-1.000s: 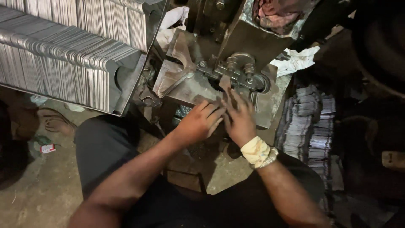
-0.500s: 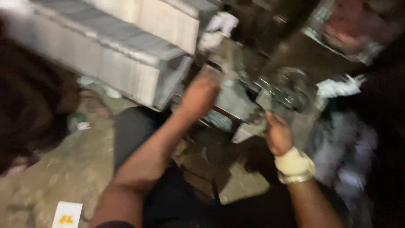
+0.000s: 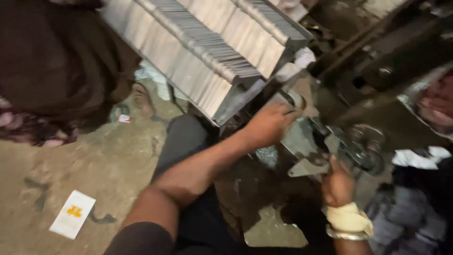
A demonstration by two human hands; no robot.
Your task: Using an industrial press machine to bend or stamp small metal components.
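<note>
My left hand [image 3: 268, 125] reaches up to the corner of a grey metal machine [image 3: 306, 141], its fingers closed around a small round metal part [image 3: 297, 100] just below the slanted tray. My right hand [image 3: 338, 183], wrist wrapped in a pale cloth band with a metal bangle, rests against the lower edge of the machine near a round wheel mechanism [image 3: 365, 146]; whether it grips anything is hidden. A long slanted metal tray [image 3: 207, 52] packed with thin grey sheets stands above and left of my left hand.
A person in dark clothing [image 3: 56, 61] sits at the far left. A white card with an orange mark [image 3: 73, 213] lies on the dirt floor. Crumpled white cloth [image 3: 417, 158] and stacked sheets [image 3: 406, 217] sit at the right.
My hands were together at the machine's centre. The left has since moved up to the part under the tray, the right dropped lower. The view swung left, showing more floor.
</note>
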